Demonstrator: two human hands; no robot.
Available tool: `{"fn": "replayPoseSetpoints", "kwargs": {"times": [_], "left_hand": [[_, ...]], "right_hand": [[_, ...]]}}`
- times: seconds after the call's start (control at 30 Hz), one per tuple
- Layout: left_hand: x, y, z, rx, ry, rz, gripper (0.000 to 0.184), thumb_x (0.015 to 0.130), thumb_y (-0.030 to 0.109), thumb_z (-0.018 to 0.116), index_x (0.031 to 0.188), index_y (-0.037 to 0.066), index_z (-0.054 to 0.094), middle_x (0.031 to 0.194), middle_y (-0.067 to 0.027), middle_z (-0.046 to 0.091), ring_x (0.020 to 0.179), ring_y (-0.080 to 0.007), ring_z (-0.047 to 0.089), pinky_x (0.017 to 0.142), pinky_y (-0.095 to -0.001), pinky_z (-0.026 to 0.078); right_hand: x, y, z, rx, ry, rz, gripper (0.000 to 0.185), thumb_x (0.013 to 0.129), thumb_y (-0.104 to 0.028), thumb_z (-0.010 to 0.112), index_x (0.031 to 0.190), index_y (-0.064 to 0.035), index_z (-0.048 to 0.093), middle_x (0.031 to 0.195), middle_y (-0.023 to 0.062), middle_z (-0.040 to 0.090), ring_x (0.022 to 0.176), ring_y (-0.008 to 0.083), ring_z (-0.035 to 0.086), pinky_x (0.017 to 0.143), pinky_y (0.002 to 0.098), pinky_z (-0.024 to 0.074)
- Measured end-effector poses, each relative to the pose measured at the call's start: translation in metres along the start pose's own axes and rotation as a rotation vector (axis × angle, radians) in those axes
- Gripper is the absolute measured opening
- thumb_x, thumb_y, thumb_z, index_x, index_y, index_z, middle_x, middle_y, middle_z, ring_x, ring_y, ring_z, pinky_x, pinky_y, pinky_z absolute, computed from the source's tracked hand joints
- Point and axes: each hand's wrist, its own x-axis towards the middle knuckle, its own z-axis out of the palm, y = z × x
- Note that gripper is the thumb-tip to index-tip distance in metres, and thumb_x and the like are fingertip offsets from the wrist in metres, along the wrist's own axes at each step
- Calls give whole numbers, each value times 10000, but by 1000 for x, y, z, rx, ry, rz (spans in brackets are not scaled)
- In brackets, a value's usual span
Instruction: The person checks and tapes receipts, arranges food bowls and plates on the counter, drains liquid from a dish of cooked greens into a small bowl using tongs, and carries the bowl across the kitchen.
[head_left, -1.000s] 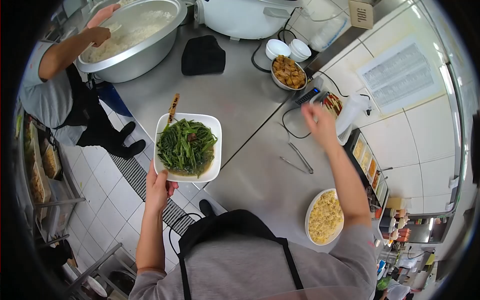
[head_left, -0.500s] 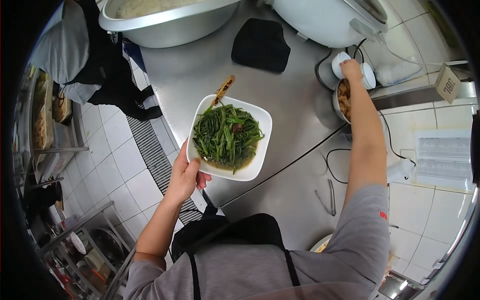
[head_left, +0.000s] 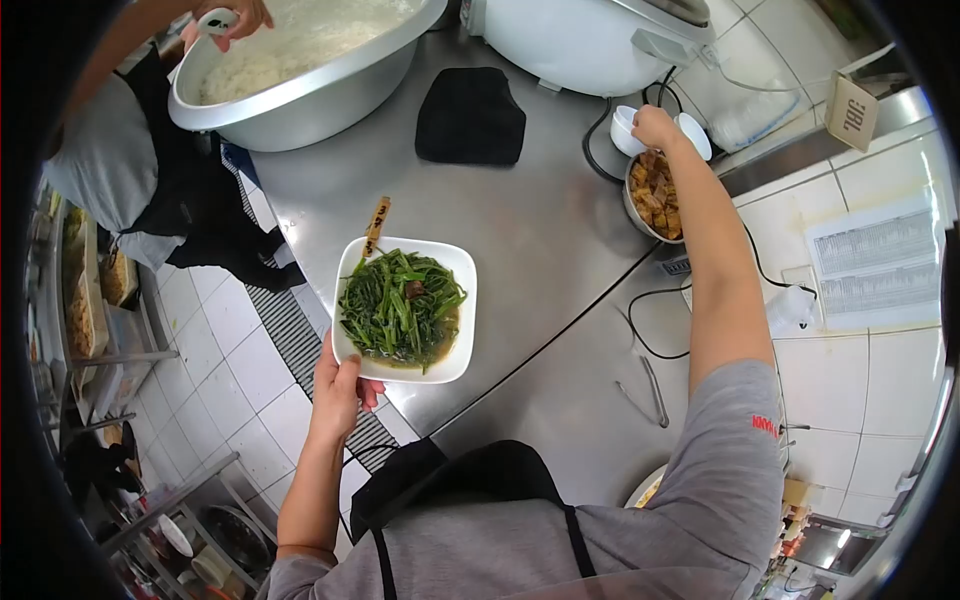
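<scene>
The person's left hand [head_left: 338, 388] holds a glossy white plate [head_left: 456, 262], rounded-square in shape, its thumb over the rim and fingers beneath. On the plate lies a tangle of wet, stringy greens [head_left: 400, 308], and a flat wooden peg [head_left: 377, 226] stands up at its far edge. Beyond the plate and to its right, the right hand [head_left: 655, 127] reaches to a small, smooth white bowl [head_left: 621, 130]; its fingertips are hidden, so whether it grips cannot be told. Right of the plate are a round metal bowl [head_left: 632, 213] of rough brown chunks and slim metal tongs [head_left: 657, 395] on the brushed steel counter [head_left: 540, 250]. Beyond the plate sit a crumpled black cloth [head_left: 470, 115] and an oval metal tub [head_left: 300, 120] of grainy white rice [head_left: 300, 50].
</scene>
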Motion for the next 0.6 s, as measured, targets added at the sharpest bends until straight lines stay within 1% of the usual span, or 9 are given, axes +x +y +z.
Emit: {"fn": "replayPoseSetpoints", "kwargs": {"times": [0.03,0.07,0.1,0.17,0.2,0.27,0.37,0.4,0.6], "left_hand": [[1,1,1,-11,12,-4,384,850,79,291,1232,39,297,565,-74,509,356,-84,412,312,-187,337],[2,-1,1,-14,10,16,390,849,80,289,1235,33,295,565,-75,508,360,-85,416,313,-187,338],[2,-1,0,-13,-1,23,390,849,80,289,1235,33,295,565,-75,508,360,-85,416,313,-187,338],[1,1,-2,8,-2,-6,393,851,88,293,1239,28,292,565,-78,508,362,-86,416,314,-188,340],[0,2,-2,9,4,-14,400,851,92,297,1246,27,288,566,-81,509,362,-89,415,315,-188,341],[2,1,-5,28,-4,-7,403,851,92,300,1249,27,284,566,-82,510,363,-90,416,315,-188,342],[2,-2,-4,2,-11,-18,408,851,93,305,1253,25,282,567,-83,513,363,-95,420,316,-187,344],[2,-4,-4,-2,1,-19,406,852,94,304,1252,25,285,568,-83,513,363,-94,420,315,-186,344],[2,-1,-5,-8,-3,-3,392,860,111,327,1241,26,296,594,-77,524,374,-90,435,315,-184,352]], "right_hand": [[-1,3,-8,-6,-53,-19,178,657,-39,495,765,2,629,825,201,610,801,347,591,728,393,467],[-3,0,-9,-43,-57,-5,231,662,-16,500,843,3,641,885,211,607,854,332,592,745,379,474],[-5,-2,-5,-8,-70,19,222,666,-16,497,836,18,634,885,209,608,863,335,589,754,378,468],[-17,-18,11,3,59,122,214,662,-35,512,828,38,624,882,217,606,859,338,587,756,381,462],[-11,-14,13,7,62,127,214,662,-35,512,828,38,624,882,217,606,859,338,587,756,381,462],[4,-4,16,41,-85,-38,221,650,-51,532,827,49,618,883,224,604,847,340,587,750,378,460],[5,0,14,69,-161,-77,231,634,-59,547,827,45,621,883,229,603,836,343,588,737,376,462],[3,-3,15,-1,-134,-84,230,630,-46,537,823,48,620,877,234,601,835,342,588,736,376,462],[4,-8,9,-8,-32,-35,231,641,-19,508,838,34,617,889,231,599,847,342,584,744,375,463]]}}
